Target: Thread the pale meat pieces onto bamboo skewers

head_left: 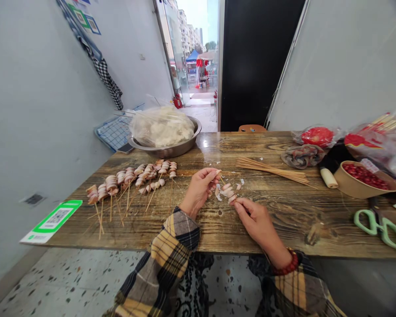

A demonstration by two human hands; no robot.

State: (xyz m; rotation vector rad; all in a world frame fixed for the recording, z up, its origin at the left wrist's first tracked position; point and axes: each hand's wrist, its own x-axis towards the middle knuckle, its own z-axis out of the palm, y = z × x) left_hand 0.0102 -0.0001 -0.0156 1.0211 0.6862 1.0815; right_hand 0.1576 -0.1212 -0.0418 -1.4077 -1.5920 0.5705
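My left hand [200, 188] is closed in a pinch on a small pale piece, seemingly a garlic clove [218, 172], at the upper end of a thin wooden skewer. Several pinkish-white pieces that look like garlic cloves are threaded on this skewer [229, 193]. At its lower end my right hand [255, 219] grips it between thumb and fingers. Beneath and beside the hands lie white papery flakes [218, 193] and a loose clove [239, 186]. To the left, many filled skewers [128, 176] rest in a row, their bare ends towards me.
Bare wooden skewers [273, 170] lie right of centre on the wooden table [293, 211]. A metal basin [171, 150] holds a plastic bag [161, 125] of pale stuff. On the right are a bowl of red pieces [359, 189], green-handled scissors [381, 229] and a crumpled cloth [302, 156].
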